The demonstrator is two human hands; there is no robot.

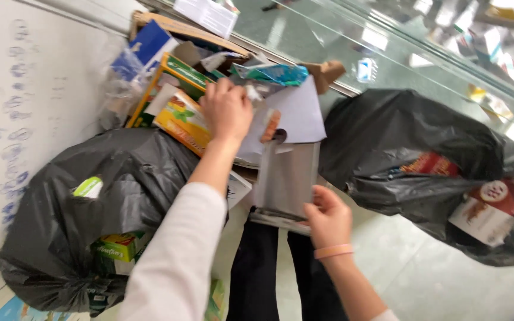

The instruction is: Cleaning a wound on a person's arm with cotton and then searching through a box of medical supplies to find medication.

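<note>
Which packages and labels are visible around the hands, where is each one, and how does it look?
Yellow and orange carton: beside the left hand, flat, rectangular.
Green-edged box: behind it, tilted.
Blue carton: top of the pile.
Red and white package: in the right black bag.
Grey flat pouch: right hand grips its lower edge.

A heap of cartons and papers (209,89) fills the box (168,27) against the wall (25,89), behind the two bags. One bag (108,196) sits on the floor left of the heap's front, with a small carton (114,245) in its mouth. The other bag (411,154) lies on the floor to the right, a packet (495,208) at its right end. A flat tray (287,178) hangs before the heap, between the bags. The left hand (228,110) lies on the heap; the right hand (328,217) is at the tray's near edge.
</note>
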